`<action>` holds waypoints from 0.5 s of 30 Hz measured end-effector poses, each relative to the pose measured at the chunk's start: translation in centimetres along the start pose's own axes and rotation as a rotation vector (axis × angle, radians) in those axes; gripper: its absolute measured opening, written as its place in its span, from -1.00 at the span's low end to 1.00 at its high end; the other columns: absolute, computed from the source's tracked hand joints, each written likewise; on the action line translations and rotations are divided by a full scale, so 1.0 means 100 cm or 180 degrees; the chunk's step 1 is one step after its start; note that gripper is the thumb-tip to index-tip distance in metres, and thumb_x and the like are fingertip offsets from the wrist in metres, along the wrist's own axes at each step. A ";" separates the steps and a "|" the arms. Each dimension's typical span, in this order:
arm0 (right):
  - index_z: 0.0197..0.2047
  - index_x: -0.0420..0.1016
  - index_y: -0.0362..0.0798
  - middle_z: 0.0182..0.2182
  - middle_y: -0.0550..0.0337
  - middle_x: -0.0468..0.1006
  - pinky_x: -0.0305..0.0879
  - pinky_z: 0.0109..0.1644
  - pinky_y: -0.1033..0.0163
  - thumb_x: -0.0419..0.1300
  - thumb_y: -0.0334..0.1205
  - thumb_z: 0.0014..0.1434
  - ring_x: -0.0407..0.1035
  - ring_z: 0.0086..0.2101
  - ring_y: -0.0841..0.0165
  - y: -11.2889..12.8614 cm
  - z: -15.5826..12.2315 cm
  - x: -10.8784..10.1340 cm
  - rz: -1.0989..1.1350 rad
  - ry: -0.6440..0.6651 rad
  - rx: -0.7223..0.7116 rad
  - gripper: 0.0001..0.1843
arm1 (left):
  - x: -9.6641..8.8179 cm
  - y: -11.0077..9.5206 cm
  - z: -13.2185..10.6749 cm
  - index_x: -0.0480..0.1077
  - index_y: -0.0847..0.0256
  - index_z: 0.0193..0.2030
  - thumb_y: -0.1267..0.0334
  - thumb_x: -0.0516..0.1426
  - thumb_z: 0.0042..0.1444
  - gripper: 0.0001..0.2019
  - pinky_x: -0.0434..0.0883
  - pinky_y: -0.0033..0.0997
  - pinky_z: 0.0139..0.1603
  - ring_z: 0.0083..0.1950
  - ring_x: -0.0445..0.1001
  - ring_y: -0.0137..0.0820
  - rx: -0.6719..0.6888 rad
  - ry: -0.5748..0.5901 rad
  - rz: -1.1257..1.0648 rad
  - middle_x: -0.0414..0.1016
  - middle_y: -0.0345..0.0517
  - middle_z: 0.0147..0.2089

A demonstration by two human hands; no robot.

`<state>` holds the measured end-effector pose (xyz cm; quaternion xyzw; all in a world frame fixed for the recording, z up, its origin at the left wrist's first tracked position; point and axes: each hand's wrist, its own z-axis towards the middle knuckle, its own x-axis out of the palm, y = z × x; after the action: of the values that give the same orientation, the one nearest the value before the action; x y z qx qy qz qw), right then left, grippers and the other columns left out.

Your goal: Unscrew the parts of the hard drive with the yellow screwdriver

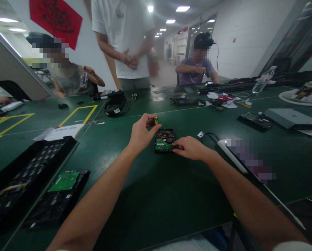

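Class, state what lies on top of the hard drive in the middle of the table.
A green circuit board lies on the hard drive; the right hand covers its right edge, hiding what lies beneath.

Count: two hard drives, one (164,140) under the hands, one (64,188) at left; one black tray (20,170); one water bottle (263,81); three other people.

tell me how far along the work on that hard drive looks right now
Done: the hard drive lies board side up on the green table, its green circuit board still in place. In hand: the left hand holds a small yellow-handled tool at the drive's far edge, while the right hand steadies its near right corner. Left: another drive waits in a black tray at the left.
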<state>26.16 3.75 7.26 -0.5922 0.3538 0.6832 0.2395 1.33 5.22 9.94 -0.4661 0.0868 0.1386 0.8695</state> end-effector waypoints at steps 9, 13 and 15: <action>0.13 0.62 -0.03 -0.22 0.09 0.67 0.29 -0.17 0.25 0.20 -0.05 0.36 0.52 -0.25 0.26 0.000 0.000 0.001 0.0034 -0.0043 -0.0051 -0.62 | -0.004 0.001 0.000 0.39 0.13 0.02 0.23 0.25 0.18 -0.72 0.48 -0.30 -0.11 -0.01 0.45 -0.26 0.0362 0.0037 0.0602 0.43 0.00 0.02; 0.13 0.62 -0.04 -0.24 0.09 0.66 0.29 -0.15 0.25 0.19 -0.05 0.36 0.52 -0.26 0.26 -0.001 0.001 0.003 0.0060 -0.0075 -0.0081 -0.61 | -0.008 -0.002 0.002 0.41 0.11 0.15 0.33 0.11 0.28 -0.69 0.41 -0.21 0.01 -0.03 0.41 -0.24 0.0483 0.0258 0.0973 0.40 0.04 0.02; 0.13 0.61 -0.05 -0.24 0.09 0.66 0.30 -0.15 0.25 0.19 -0.05 0.36 0.52 -0.27 0.26 -0.002 0.001 0.003 0.0062 -0.0075 -0.0098 -0.61 | -0.010 -0.002 0.002 0.42 0.11 0.19 0.34 0.08 0.30 -0.66 0.38 -0.17 0.07 -0.03 0.40 -0.23 0.0504 0.0310 0.1073 0.40 0.05 0.00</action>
<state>26.15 3.89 6.92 -0.5843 0.3461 0.6978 0.2278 0.48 5.15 10.51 -0.3812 0.2163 0.2522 0.8627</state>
